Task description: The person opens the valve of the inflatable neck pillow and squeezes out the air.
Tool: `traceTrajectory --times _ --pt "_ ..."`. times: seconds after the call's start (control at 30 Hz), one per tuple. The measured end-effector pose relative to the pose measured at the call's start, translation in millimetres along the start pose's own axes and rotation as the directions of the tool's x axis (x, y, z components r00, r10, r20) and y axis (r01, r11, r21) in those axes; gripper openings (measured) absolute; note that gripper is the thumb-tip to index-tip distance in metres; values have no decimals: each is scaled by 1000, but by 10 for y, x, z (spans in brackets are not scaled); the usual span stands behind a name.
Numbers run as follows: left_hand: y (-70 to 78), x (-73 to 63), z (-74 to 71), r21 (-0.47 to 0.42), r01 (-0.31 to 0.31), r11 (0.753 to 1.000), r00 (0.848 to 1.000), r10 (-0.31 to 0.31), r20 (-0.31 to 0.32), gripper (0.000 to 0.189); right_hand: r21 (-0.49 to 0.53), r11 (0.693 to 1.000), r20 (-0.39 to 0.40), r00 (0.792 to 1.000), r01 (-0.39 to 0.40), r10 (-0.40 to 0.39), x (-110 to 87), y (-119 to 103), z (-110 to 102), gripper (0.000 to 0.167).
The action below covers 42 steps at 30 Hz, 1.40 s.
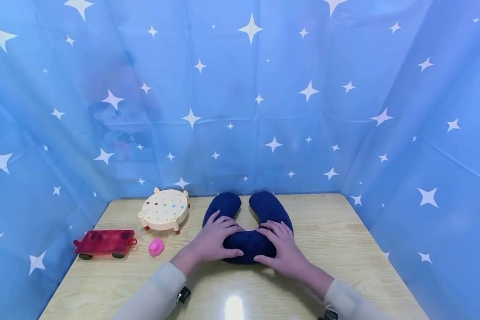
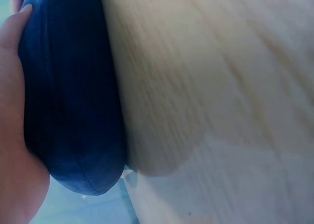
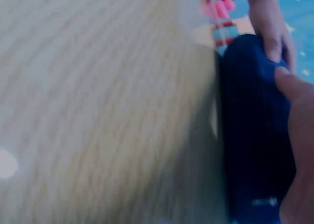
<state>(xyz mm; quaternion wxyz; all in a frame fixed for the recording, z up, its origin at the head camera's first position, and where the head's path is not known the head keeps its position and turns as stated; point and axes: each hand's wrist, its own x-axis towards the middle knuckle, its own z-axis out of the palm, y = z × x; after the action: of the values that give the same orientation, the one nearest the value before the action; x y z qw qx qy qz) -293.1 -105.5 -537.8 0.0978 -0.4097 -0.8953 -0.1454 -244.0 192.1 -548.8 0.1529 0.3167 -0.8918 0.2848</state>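
A dark blue U-shaped neck pillow [image 1: 250, 245] lies on the wooden table, its two rounded ends pointing to the back wall. My left hand [image 1: 214, 240] grips the left side of its curve, fingers over the top and thumb along the near side. On the right side of the curve, my right hand [image 1: 282, 250] holds it the same way, the thumbs facing each other. The left wrist view shows a seam along the pillow [image 2: 73, 87] beside the left hand [image 2: 12, 111]. A small pale mark shows on the pillow [image 3: 255, 136] in the right wrist view.
To the left stand a translucent red toy cart [image 1: 108, 242] with dark wheels and a small pink toy [image 1: 156, 247]. Behind them is a cream round toy stool [image 1: 166, 208] with coloured dots. Blue star-patterned curtains [image 1: 232, 80] enclose the table [image 1: 336, 231] at the back and sides.
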Motion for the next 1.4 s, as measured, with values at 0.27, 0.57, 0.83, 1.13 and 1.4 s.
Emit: traceTrajectory --times 0.27,0.57,0.83,1.13,1.4 --pt "-14 -2 54 -29 35 999 999 -35 1 66 11 1000 -124 992 3 -1 -165 148 -273 55" --pt "-7 -27 79 -31 75 997 997 -75 -5 70 -72 997 -168 986 -17 5 -393 309 -379 38" --pt "0 -24 91 -49 83 995 996 -84 -22 71 12 982 -100 977 -189 189 -453 299 -355 36" --pt "-6 2 145 -53 102 993 994 -104 -37 72 93 968 -125 961 -235 245 -421 313 -308 33" --pt "5 15 131 -46 134 990 991 -135 -15 72 101 959 -138 951 -263 276 -423 325 -324 25"
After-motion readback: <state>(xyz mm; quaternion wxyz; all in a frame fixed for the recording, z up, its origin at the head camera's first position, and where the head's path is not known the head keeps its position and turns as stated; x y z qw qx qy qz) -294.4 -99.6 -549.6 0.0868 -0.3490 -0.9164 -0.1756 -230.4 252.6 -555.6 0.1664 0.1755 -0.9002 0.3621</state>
